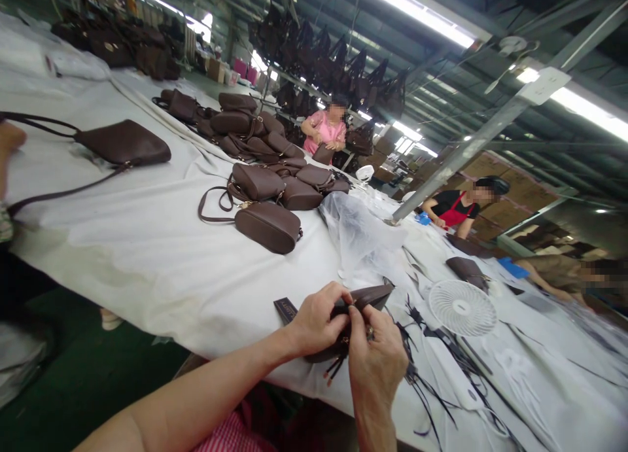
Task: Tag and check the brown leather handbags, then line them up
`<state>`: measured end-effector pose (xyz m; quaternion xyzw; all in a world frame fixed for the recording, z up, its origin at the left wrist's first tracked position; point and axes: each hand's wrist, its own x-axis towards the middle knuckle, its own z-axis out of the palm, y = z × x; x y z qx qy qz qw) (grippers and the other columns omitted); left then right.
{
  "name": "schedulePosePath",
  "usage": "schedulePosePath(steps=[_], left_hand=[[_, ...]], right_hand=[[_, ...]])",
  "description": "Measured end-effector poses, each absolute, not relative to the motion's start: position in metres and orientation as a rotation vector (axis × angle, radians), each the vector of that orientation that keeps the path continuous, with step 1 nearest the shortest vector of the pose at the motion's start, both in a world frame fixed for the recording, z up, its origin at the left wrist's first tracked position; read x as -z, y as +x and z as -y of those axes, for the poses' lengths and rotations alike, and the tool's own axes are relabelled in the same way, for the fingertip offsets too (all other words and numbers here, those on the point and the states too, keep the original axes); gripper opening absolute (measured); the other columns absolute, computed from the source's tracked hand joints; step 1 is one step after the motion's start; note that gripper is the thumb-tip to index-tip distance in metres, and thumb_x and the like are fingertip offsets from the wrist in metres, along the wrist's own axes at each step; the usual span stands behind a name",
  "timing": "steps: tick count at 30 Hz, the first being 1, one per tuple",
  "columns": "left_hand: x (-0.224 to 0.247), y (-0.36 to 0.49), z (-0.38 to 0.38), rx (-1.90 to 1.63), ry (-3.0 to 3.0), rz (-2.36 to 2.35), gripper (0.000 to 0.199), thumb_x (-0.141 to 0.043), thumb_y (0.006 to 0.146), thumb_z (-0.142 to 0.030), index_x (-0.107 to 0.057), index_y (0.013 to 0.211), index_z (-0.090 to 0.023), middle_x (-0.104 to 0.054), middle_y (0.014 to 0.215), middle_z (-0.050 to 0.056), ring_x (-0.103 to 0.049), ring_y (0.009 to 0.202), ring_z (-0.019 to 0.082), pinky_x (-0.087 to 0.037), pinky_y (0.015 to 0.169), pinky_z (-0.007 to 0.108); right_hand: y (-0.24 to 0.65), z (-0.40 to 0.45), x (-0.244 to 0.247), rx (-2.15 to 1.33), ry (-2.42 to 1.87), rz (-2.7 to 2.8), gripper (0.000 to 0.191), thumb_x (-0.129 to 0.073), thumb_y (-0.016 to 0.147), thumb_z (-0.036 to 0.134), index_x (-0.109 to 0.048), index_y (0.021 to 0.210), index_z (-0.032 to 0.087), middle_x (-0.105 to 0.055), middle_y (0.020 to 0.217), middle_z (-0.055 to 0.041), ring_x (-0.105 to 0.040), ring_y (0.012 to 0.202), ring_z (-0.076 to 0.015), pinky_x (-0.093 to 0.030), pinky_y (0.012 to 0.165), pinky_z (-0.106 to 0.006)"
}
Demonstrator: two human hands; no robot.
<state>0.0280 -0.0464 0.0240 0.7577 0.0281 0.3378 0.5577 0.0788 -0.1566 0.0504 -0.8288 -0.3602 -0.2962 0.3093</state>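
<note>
Close to the table's near edge, a dark brown leather bag (373,296) lies between my two hands. My left hand (318,318) pinches its upper edge with thumb and fingertips. From the other side my right hand (377,347) grips the same edge, and the fingertips of both hands meet there. A dark hang tag (285,310) with lettering sticks out to the left of the bag. Below my fingers hang short cords with metal tips (331,372). My hands cover much of the bag, and the exact spot under the fingertips is hidden.
Finished-looking brown bags (267,226) pile up on the white-covered table (147,243). Clear plastic (360,233) lies ahead of my hands. Rightward are a white fan (462,308) and loose black straps (432,380). A slanted metal post (456,161) rises beyond. Several people work around the table.
</note>
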Motion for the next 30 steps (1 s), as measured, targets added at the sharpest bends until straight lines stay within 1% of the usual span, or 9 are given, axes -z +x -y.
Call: schedulePosePath(steps=[4,9,11,13,15,18,21,26,30], left_hand=[[-0.024,0.028,0.041,-0.740,1.796,-0.038,0.024,-0.056,0.073,-0.009,-0.056,0.095,-0.018,-0.056,0.085,0.000,-0.050,0.075,0.014,-0.042,0.074,0.026],[-0.022,0.030,0.033,-0.702,1.805,0.046,0.024,-0.060,0.073,-0.011,-0.056,0.097,-0.018,-0.056,0.089,0.001,-0.049,0.076,0.014,-0.043,0.074,0.026],[-0.021,0.030,0.030,-0.701,1.800,0.058,0.023,-0.060,0.075,-0.013,-0.057,0.097,-0.018,-0.056,0.090,0.001,-0.049,0.076,0.014,-0.043,0.073,0.026],[-0.020,0.031,0.027,-0.705,1.793,0.068,0.022,-0.061,0.075,-0.014,-0.057,0.096,-0.017,-0.055,0.091,0.002,-0.049,0.076,0.014,-0.043,0.072,0.026],[-0.019,0.031,0.024,-0.704,1.789,0.086,0.023,-0.062,0.075,-0.016,-0.057,0.097,-0.017,-0.055,0.091,0.002,-0.049,0.077,0.015,-0.043,0.072,0.026],[-0.017,0.033,0.020,-0.700,1.795,0.177,0.023,-0.064,0.077,-0.020,-0.057,0.099,-0.018,-0.057,0.097,0.004,-0.052,0.082,0.016,-0.044,0.074,0.027],[-0.014,0.034,0.019,-0.720,1.774,0.298,0.022,-0.066,0.079,-0.024,-0.059,0.099,-0.017,-0.059,0.105,0.007,-0.055,0.091,0.019,-0.046,0.080,0.029],[-0.009,0.033,0.023,-0.845,1.751,0.300,0.017,-0.062,0.083,-0.021,-0.062,0.100,-0.017,-0.061,0.105,0.009,-0.058,0.095,0.019,-0.048,0.084,0.032],[-0.008,0.030,0.028,-0.938,1.770,0.258,0.018,-0.055,0.088,-0.018,-0.064,0.104,-0.018,-0.062,0.106,0.010,-0.059,0.097,0.018,-0.049,0.086,0.032]], right_hand=[[0.078,0.159,-0.044,0.878,-2.200,0.943,0.038,-0.045,0.096,0.042,-0.069,0.093,0.013,-0.070,0.086,-0.0136,-0.060,0.081,-0.0252,-0.042,0.080,-0.037],[0.074,0.160,-0.045,0.854,-2.227,0.880,0.044,-0.041,0.095,0.047,-0.070,0.093,0.014,-0.072,0.087,-0.0147,-0.060,0.084,-0.0284,-0.036,0.093,-0.048],[0.076,0.161,-0.046,0.710,-2.206,0.830,0.041,-0.043,0.093,0.048,-0.070,0.093,0.018,-0.073,0.086,-0.0120,-0.061,0.082,-0.0271,-0.036,0.093,-0.048],[0.080,0.164,-0.047,0.484,-2.156,0.775,0.037,-0.046,0.090,0.048,-0.070,0.094,0.020,-0.073,0.088,-0.0088,-0.061,0.082,-0.0253,-0.041,0.087,-0.043],[0.086,0.167,-0.047,0.270,-2.095,0.766,0.034,-0.049,0.087,0.048,-0.069,0.096,0.022,-0.073,0.092,-0.0067,-0.061,0.087,-0.0244,-0.044,0.084,-0.038],[0.095,0.173,-0.047,0.079,-2.019,0.845,0.030,-0.053,0.086,0.046,-0.069,0.095,0.022,-0.071,0.101,-0.0066,-0.060,0.100,-0.0246,-0.044,0.090,-0.039],[0.103,0.176,-0.050,-0.067,-1.939,0.927,0.028,-0.055,0.086,0.043,-0.069,0.096,0.021,-0.069,0.112,-0.0087,-0.060,0.108,-0.0253,-0.046,0.092,-0.040],[0.102,0.173,-0.056,-0.002,-1.976,1.011,0.024,-0.057,0.085,0.038,-0.070,0.098,0.023,-0.072,0.102,-0.0054,-0.064,0.098,-0.0235,-0.043,0.099,-0.045],[0.097,0.175,-0.048,0.079,-1.888,1.046,0.023,-0.058,0.086,0.033,-0.070,0.103,0.023,-0.071,0.107,-0.0059,-0.063,0.103,-0.0237,-0.043,0.101,-0.047]])
